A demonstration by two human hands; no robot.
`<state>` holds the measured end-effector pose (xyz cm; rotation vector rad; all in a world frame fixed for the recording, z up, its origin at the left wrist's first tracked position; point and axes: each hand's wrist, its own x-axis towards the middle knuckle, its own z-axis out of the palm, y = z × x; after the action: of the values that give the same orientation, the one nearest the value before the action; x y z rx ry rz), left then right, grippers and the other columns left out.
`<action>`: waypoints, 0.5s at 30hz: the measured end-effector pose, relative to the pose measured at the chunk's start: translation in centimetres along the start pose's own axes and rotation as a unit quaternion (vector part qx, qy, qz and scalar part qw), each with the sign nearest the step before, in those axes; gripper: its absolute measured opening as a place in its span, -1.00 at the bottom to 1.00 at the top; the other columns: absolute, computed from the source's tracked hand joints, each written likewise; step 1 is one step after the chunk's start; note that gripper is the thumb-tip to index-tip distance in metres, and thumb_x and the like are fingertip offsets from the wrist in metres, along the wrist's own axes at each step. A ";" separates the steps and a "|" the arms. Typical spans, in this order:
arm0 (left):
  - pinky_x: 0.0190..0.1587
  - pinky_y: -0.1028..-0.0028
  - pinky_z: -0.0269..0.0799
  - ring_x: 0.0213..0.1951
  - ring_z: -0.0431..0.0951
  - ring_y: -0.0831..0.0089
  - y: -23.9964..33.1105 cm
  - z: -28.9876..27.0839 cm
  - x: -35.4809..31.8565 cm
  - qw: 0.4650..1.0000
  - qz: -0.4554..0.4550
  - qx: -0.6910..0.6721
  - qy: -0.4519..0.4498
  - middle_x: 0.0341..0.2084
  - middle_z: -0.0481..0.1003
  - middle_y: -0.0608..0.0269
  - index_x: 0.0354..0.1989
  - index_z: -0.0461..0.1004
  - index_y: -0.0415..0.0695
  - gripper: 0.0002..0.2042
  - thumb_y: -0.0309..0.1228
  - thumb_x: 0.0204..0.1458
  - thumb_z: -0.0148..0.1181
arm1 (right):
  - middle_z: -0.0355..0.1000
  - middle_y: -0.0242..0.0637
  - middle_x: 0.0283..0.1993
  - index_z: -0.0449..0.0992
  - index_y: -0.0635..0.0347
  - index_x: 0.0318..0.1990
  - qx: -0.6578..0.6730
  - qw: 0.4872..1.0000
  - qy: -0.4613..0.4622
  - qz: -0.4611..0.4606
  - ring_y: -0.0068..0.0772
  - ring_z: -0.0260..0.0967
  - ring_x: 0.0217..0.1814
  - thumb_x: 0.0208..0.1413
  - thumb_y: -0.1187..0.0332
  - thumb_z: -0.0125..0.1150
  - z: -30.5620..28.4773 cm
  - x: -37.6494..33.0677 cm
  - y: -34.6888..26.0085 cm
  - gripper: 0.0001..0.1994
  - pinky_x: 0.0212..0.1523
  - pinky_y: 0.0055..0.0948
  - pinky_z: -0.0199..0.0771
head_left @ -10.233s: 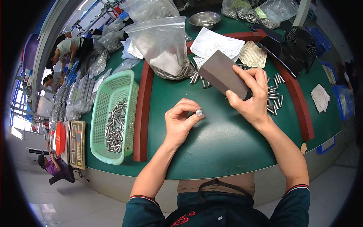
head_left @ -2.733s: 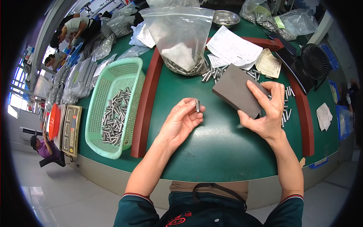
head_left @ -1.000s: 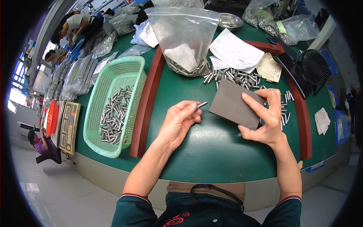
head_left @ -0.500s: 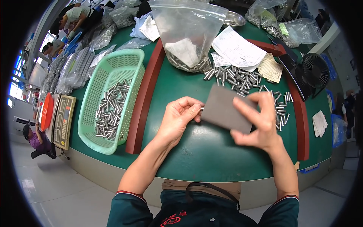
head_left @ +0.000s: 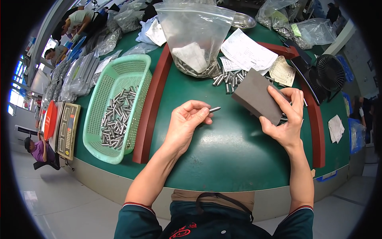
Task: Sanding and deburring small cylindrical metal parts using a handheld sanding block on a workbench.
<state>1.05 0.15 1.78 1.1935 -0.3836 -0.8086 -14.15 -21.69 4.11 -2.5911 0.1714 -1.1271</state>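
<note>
Between the thumb and fingers of my left hand is a short metal pin, its tapered end sticking out to the right. My right hand grips a flat dark grey-brown block by its right side. The block is tilted in the air, a little apart from the pin. Behind and partly under it lies a loose pile of similar metal pins on the green table. More pins fill the bottom of a light green perforated basket on the left.
A clear plastic bag of pins stands at the back, beside paper sheets. Dark red rails edge the work area. A black fan stands at right, a cloth near it. People work at far left.
My right hand has drawn the block right, off the pin, and tilted it so its thick edge shows. The pin's tip is now uncovered. My left hand has barely moved.
</note>
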 end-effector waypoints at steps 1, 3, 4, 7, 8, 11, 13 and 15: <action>-0.18 0.55 0.44 -0.39 0.52 0.57 -0.1 -0.1 0.0 1.000 -0.003 -0.004 -0.004 -0.41 0.54 0.22 -0.20 0.51 -0.27 -0.85 -0.45 0.14 0.20 | 0.25 -0.16 -0.27 0.57 0.21 -0.05 0.004 1.000 -0.008 -0.014 -0.19 0.18 -0.22 -0.55 0.28 0.38 -0.1 0.0 -0.2 -0.34 -0.21 -0.27 0.27; -0.18 0.55 0.44 -0.39 0.52 0.57 -0.1 -0.2 0.1 1.000 -0.005 -0.008 -0.007 -0.42 0.54 0.22 -0.21 0.51 -0.27 -0.85 -0.44 0.14 0.20 | 0.26 -0.15 -0.26 0.57 0.20 -0.04 0.015 0.999 -0.026 -0.028 -0.17 0.18 -0.21 -0.57 0.27 0.40 0.0 -0.1 -0.5 -0.31 -0.21 -0.28 0.27; -0.19 0.56 0.44 -0.40 0.52 0.57 -0.1 -0.2 0.1 1.000 -0.004 -0.008 -0.006 -0.42 0.54 0.22 -0.21 0.51 -0.27 -0.85 -0.44 0.14 0.21 | 0.26 -0.15 -0.25 0.57 0.21 -0.03 0.013 0.998 -0.036 -0.040 -0.16 0.18 -0.21 -0.58 0.27 0.41 0.0 -0.1 -0.7 -0.30 -0.21 -0.28 0.27; -0.20 0.57 0.44 -0.40 0.51 0.57 -0.2 -0.2 0.1 1.000 0.001 -0.005 -0.001 -0.43 0.54 0.22 -0.23 0.51 -0.27 -0.85 -0.44 0.13 0.21 | 0.27 -0.15 -0.25 0.57 0.21 -0.03 0.030 0.998 -0.038 -0.044 -0.15 0.18 -0.22 -0.58 0.26 0.41 0.3 -0.2 -1.1 -0.30 -0.21 -0.25 0.26; -0.21 0.57 0.44 -0.41 0.51 0.58 -0.2 -0.1 0.1 1.000 0.005 -0.001 0.003 -0.43 0.54 0.23 -0.23 0.51 -0.27 -0.86 -0.44 0.13 0.21 | 0.27 -0.15 -0.25 0.57 0.20 -0.03 0.040 0.998 -0.035 -0.043 -0.15 0.18 -0.22 -0.57 0.26 0.41 0.4 -0.3 -1.2 -0.31 -0.21 -0.24 0.26; -0.24 0.57 0.43 -0.41 0.50 0.59 -0.1 0.1 0.0 1.000 0.000 -0.013 -0.012 -0.44 0.53 0.25 -0.25 0.52 -0.27 -0.86 -0.44 0.13 0.21 | 0.29 -0.12 -0.22 0.58 0.15 -0.04 0.081 0.987 -0.086 -0.105 -0.15 0.21 -0.23 -0.56 0.21 0.44 0.2 -0.5 -2.5 -0.32 -0.21 -0.25 0.27; -0.26 0.58 0.42 -0.42 0.49 0.59 -0.3 0.1 -0.1 1.000 -0.001 -0.009 -0.018 -0.44 0.53 0.27 -0.26 0.52 -0.27 -0.87 -0.45 0.13 0.21 | 0.29 -0.13 -0.23 0.57 0.14 -0.04 0.092 0.988 -0.083 -0.090 -0.14 0.20 -0.23 -0.55 0.20 0.44 0.8 -0.3 -2.1 -0.32 -0.20 -0.24 0.25; -0.27 0.58 0.41 -0.42 0.49 0.59 -0.4 0.1 -0.2 1.000 -0.003 -0.005 -0.024 -0.45 0.52 0.28 -0.27 0.52 -0.28 -0.88 -0.46 0.13 0.21 | 0.28 -0.15 -0.24 0.57 0.12 -0.03 0.065 0.992 -0.073 -0.077 -0.15 0.20 -0.25 -0.57 0.20 0.45 0.5 -0.2 -1.7 -0.30 -0.22 -0.23 0.20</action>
<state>0.71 0.14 1.46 1.1676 -0.4149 -0.8453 -13.99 -19.88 4.19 -2.5929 -0.1332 -0.9572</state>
